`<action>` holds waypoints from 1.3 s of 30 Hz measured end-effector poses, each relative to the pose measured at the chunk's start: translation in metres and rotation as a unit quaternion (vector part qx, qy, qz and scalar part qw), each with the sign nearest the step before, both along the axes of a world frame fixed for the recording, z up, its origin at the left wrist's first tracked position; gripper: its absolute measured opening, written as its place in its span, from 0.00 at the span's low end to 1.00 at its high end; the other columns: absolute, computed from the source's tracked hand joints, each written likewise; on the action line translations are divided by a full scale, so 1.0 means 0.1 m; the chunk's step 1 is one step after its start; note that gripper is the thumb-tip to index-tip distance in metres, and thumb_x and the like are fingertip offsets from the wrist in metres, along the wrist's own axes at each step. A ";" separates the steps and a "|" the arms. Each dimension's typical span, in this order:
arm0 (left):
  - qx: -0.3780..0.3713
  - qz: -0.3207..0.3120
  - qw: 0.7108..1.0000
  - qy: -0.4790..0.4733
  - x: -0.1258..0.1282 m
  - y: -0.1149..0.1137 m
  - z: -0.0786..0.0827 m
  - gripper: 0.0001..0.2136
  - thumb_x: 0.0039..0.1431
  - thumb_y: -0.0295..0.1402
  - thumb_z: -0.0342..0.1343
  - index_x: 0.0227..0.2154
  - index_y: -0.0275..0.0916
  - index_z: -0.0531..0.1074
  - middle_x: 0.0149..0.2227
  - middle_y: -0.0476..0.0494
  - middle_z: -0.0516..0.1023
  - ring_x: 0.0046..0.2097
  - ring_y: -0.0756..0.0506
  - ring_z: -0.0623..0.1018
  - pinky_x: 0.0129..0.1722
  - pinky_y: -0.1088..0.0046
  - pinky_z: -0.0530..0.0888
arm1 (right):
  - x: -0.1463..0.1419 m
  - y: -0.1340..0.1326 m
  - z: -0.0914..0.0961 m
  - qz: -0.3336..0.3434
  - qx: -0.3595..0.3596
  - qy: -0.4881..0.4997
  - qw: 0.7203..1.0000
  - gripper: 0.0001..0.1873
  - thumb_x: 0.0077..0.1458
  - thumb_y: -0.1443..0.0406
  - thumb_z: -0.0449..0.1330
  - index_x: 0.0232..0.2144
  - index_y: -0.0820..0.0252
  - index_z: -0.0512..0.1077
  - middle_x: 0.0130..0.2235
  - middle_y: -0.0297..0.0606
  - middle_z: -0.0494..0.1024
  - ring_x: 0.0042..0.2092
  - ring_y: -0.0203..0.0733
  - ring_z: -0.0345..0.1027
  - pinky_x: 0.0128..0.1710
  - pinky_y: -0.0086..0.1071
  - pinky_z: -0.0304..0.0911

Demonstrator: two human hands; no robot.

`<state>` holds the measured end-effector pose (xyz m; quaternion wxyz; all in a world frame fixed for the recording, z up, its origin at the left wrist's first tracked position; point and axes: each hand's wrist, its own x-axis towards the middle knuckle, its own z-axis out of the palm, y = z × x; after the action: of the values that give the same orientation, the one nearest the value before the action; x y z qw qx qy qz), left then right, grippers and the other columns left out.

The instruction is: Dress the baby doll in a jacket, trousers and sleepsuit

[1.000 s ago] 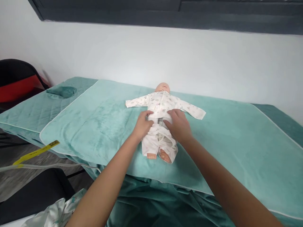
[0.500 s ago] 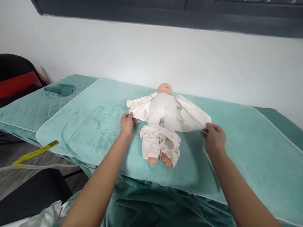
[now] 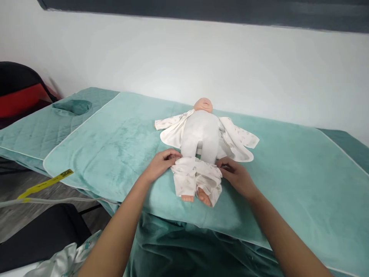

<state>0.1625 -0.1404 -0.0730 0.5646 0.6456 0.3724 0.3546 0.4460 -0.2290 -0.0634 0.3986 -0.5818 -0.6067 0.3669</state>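
A baby doll (image 3: 201, 130) lies on its back with its head away from me, its grey-white torso bare. A white patterned baby jacket (image 3: 239, 134) is spread open under it, a sleeve out to each side. White baby trousers (image 3: 186, 179) are bunched round the lower legs, with the feet sticking out. My left hand (image 3: 163, 163) is closed at the left side of the waistband. On the opposite side, my right hand (image 3: 238, 175) pinches the waistband's edge. Some fingertips of both hands are hidden by the hands and the cloth.
A light green velvety cover (image 3: 109, 138) lies on the bed. At the left end is a quilted part with a padded hole (image 3: 73, 107). A white wall runs behind. A cable (image 3: 66, 201) with a yellow tag (image 3: 47, 184) and a black seat (image 3: 43, 234) are at left.
Both hands have let go of the jacket's side flaps and moved inward to the waistband of the trousers. The flaps now lie down on the cover.
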 end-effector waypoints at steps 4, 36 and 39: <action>0.029 -0.080 0.996 0.018 -0.09 -0.01 0.08 0.10 0.57 0.38 0.61 0.39 0.40 0.80 0.45 0.43 0.75 0.47 0.44 0.74 0.47 0.70 0.69 | 0.09 0.00 0.07 0.111 0.045 -0.073 0.990 0.07 0.57 0.59 0.63 0.36 0.53 0.72 0.43 0.38 0.72 0.44 0.44 0.69 0.44 0.38 0.66; 0.104 0.149 0.983 -0.005 0.71 0.84 -0.09 0.07 0.59 0.37 0.59 0.35 0.41 0.70 0.37 0.47 0.71 0.37 0.48 0.71 0.40 0.72 0.68 | 0.12 1.19 -0.03 -0.137 0.079 0.109 0.981 0.16 0.48 0.52 0.68 0.33 0.53 0.70 0.27 0.28 0.70 0.28 0.36 0.62 0.28 0.31 0.60; 0.151 0.135 0.979 -0.014 0.69 0.84 -0.08 0.06 0.60 0.37 0.58 0.33 0.41 0.70 0.54 0.40 0.71 0.53 0.44 0.72 0.50 0.69 0.68 | 0.13 1.17 -0.04 -0.118 0.156 0.000 0.981 0.14 0.50 0.53 0.67 0.34 0.52 0.73 0.41 0.37 0.75 0.44 0.46 0.70 0.44 0.39 0.67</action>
<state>0.2314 -0.0566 -0.0812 0.4123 0.6624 0.3901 0.4888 0.4588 -0.1116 -0.0671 0.5247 -0.5800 -0.5838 0.2179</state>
